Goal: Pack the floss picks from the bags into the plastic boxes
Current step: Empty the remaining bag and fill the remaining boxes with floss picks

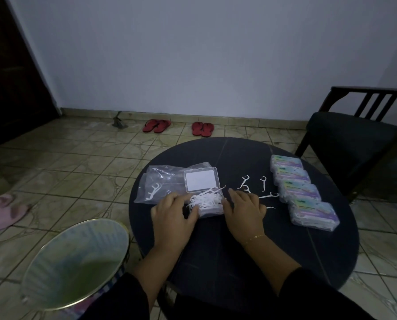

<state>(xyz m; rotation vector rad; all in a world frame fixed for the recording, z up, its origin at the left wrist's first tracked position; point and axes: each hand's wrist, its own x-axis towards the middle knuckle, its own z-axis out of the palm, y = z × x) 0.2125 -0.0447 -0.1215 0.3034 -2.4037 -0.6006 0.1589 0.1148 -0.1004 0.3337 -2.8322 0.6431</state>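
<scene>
A clear plastic box (210, 210) lies open on the round dark table (216, 250), its tray heaped with white floss picks (208, 199) and its lid (201, 180) folded back. My left hand (173, 211) grips the tray's left side, thumb at its front. My right hand (245, 209) rests against the tray's right side with fingers fairly straight. A clear bag (157, 185) holding a few picks lies left of the box. Several loose picks (263, 183) lie right of my right hand. A row of several packed, labelled boxes (301, 190) runs along the table's right side.
A round waste bin (75, 262) stands on the tiled floor by the table's left front. A dark chair (354, 135) is at the back right. Two pairs of red sandals (179, 127) lie by the wall, and pink slippers (3, 211) at far left.
</scene>
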